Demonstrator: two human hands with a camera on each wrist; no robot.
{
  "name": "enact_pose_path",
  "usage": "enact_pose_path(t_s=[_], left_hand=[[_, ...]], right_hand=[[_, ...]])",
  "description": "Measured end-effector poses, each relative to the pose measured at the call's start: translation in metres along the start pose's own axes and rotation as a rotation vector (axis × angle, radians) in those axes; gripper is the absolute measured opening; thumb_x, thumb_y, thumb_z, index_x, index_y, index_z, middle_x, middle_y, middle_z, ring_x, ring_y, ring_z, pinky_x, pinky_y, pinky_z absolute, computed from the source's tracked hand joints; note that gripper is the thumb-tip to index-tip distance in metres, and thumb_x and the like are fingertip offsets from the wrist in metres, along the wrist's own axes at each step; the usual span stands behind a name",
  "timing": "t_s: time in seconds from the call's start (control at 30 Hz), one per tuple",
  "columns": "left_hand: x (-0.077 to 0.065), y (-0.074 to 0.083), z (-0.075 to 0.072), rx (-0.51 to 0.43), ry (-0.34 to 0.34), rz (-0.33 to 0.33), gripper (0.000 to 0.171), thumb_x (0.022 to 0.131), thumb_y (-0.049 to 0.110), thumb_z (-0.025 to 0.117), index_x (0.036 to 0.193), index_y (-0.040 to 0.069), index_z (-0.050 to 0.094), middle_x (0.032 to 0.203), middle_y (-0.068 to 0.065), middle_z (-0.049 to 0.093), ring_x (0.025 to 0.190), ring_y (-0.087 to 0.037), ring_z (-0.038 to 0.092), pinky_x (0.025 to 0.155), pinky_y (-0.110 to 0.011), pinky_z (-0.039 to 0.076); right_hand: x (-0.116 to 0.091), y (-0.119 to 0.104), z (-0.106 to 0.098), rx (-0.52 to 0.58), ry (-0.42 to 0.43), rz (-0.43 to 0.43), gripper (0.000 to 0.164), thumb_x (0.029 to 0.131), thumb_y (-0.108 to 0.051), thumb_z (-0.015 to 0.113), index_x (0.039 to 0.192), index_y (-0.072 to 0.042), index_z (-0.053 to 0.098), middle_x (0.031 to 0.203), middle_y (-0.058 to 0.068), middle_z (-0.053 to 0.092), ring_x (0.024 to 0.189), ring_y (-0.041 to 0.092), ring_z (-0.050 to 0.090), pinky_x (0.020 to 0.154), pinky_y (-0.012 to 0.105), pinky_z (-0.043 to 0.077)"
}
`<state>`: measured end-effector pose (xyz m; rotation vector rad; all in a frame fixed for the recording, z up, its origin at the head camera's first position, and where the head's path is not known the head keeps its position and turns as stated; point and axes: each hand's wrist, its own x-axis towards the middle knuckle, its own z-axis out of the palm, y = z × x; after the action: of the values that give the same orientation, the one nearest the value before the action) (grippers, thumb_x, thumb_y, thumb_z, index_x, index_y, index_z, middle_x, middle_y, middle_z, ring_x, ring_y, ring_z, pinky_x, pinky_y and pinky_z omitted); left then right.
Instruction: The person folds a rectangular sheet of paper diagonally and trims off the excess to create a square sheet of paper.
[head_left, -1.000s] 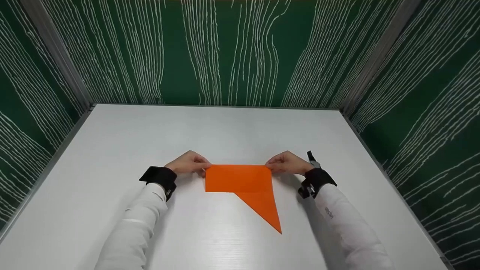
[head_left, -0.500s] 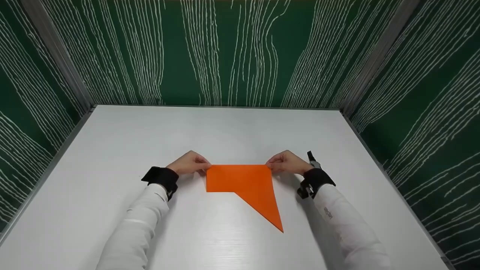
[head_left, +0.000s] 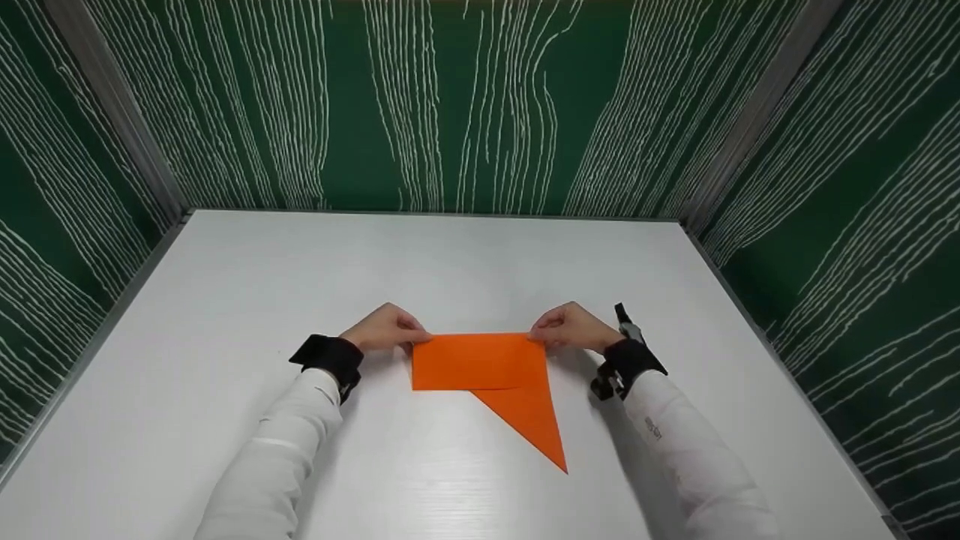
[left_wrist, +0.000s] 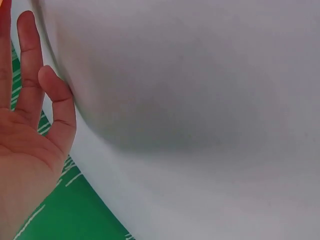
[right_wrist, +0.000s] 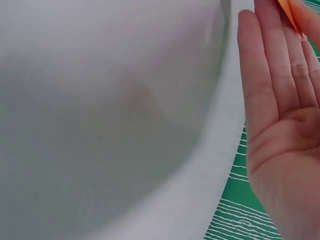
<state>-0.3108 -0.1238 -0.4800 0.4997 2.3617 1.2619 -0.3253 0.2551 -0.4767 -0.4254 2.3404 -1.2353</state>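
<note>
Fingers of left hand (head_left: pixel 381 328) and right hand (head_left: pixel 576 328) pinch orange paper (head_left: pixel 478 363) near upper corners; uneven tugging could skew it.

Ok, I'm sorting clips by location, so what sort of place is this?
Probably a purpose-built work booth rather than an ordinary room: a plain white table, green panels with wavy white lines along its far side and both flanks, and grey posts at the far corners.
</note>
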Motion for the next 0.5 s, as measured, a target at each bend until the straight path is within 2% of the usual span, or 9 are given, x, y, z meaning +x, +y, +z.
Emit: enact_pose_path(t_s=[0.17,0.27,0.33,0.4,0.5], left_hand=[[0.0,0.002,-0.002,0.079,-0.06,0.038,0.026,0.1,0.018,0.067,0.116,0.001,0.077,0.109,-0.014,0.079,0.082,-0.005,0.063,0.079,-0.018,0.051],[-0.001,0.007,-0.001,0.107,-0.072,0.03,0.026,0.1,0.017,0.067,0.118,0.002,0.076,0.113,-0.015,0.078,0.083,-0.005,0.061,0.079,-0.018,0.049],[0.0,0.01,0.001,0.111,-0.059,0.025,0.025,0.098,0.018,0.069,0.115,0.002,0.078,0.107,-0.013,0.079,0.081,-0.005,0.06,0.076,-0.018,0.048],[0.001,0.012,0.004,0.116,-0.033,0.021,0.024,0.096,0.02,0.072,0.108,0.001,0.079,0.095,-0.008,0.079,0.077,-0.005,0.057,0.073,-0.018,0.046],[0.003,0.016,0.007,0.142,0.001,0.013,0.024,0.092,0.024,0.076,0.099,0.002,0.081,0.08,0.003,0.073,0.074,-0.007,0.053,0.07,-0.019,0.042]], right_hand=[[0.002,-0.004,0.003,0.006,-0.063,-0.001,0.031,0.097,-0.021,0.071,0.117,0.002,0.075,0.092,-0.013,0.076,0.08,0.003,0.067,0.074,0.019,0.058],[0.003,-0.007,0.005,-0.005,-0.069,-0.012,0.03,0.097,-0.021,0.071,0.115,0.003,0.075,0.088,-0.014,0.075,0.078,0.003,0.064,0.072,0.018,0.056],[0.004,-0.007,0.008,-0.028,-0.057,-0.027,0.029,0.097,-0.02,0.072,0.111,0.004,0.076,0.084,-0.015,0.073,0.075,0.003,0.062,0.07,0.018,0.055],[0.005,-0.008,0.01,-0.061,-0.043,-0.041,0.027,0.096,-0.02,0.073,0.108,0.003,0.076,0.08,-0.016,0.071,0.073,0.003,0.059,0.068,0.017,0.052],[0.008,-0.009,0.013,-0.098,-0.056,-0.056,0.025,0.097,-0.02,0.072,0.106,0.002,0.076,0.08,-0.015,0.07,0.073,0.004,0.057,0.068,0.017,0.05]])
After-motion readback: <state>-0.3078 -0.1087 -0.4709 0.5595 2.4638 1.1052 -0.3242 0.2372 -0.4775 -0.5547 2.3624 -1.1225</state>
